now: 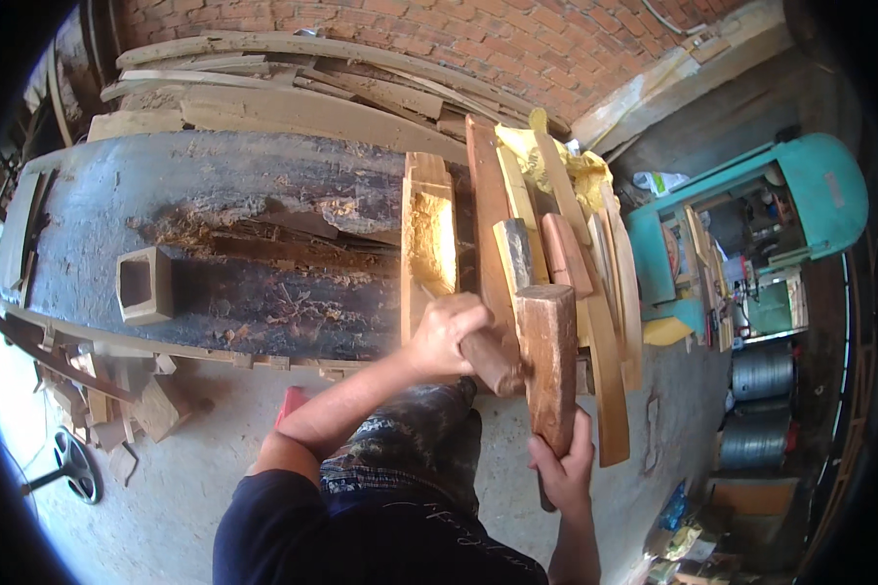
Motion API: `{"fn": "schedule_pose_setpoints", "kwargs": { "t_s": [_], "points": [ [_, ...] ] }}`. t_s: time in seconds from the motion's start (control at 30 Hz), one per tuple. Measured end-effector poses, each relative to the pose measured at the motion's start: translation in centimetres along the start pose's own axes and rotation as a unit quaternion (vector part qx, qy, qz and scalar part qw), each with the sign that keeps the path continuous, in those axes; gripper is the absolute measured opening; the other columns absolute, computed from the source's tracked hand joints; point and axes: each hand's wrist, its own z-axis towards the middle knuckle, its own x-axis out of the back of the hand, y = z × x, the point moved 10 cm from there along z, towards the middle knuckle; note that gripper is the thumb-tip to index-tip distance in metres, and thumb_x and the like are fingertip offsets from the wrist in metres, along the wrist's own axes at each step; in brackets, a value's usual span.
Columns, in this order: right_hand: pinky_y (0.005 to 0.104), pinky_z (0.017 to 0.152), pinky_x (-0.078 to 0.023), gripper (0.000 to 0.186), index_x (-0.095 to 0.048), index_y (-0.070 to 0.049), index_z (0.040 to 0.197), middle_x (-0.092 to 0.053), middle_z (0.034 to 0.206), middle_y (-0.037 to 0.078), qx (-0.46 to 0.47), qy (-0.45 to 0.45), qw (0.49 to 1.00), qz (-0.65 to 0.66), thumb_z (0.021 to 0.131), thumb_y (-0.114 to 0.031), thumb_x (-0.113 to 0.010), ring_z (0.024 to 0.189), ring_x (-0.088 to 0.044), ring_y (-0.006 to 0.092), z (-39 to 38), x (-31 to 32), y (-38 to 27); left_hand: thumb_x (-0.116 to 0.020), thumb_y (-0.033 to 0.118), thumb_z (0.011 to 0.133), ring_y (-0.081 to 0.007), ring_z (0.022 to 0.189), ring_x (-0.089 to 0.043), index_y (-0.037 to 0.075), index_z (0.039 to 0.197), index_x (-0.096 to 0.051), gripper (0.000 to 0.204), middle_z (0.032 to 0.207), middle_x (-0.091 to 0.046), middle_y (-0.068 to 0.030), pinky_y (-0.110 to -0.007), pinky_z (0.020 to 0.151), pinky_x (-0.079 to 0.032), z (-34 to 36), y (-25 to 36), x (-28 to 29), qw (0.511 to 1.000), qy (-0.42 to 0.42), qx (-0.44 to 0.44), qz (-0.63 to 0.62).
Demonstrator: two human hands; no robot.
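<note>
My left hand (445,336) is closed around a chisel (492,364) with a thick wooden handle. The chisel's tip points at the near end of a yellow hollow cut into a wooden block (414,253); whether it touches the wood I cannot tell. In my right hand (568,460) is a wooden mallet (548,351), gripped low. Its worn, blocky head stands beside the butt of the chisel handle, and I cannot make out whether the two touch. The block lies across a dark, weathered slab (302,327) that serves as a bench.
Right of the block lie several planks and offcuts (566,253) with a crumpled yellow sheet (595,175). A hollow wooden box (156,297) sits on the slab's left. Long boards (293,107) line the brick wall. A teal machine (819,195) stands right; wood scraps (161,405) lie lower left.
</note>
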Motion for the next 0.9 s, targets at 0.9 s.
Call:
{"fn": "schedule_pose_setpoints", "kwargs": {
  "t_s": [0.9],
  "points": [
    [0.0272,0.059,-0.048,0.026,-0.043,-0.001,0.104,-0.056,0.076,0.012,0.228,0.099,0.956,0.155,0.086,-0.013,-0.058,0.062,-0.057,0.0184,-3.7,-1.9,-3.3,-0.08,0.005,0.069,-0.0255,0.055,-0.054,0.007,0.074,-0.052,0.029,0.067,-0.052,-0.007,-0.037,0.048,-0.042,0.4,-1.9,-0.5,0.998,-0.027,-0.057,0.027]
  ]
}}
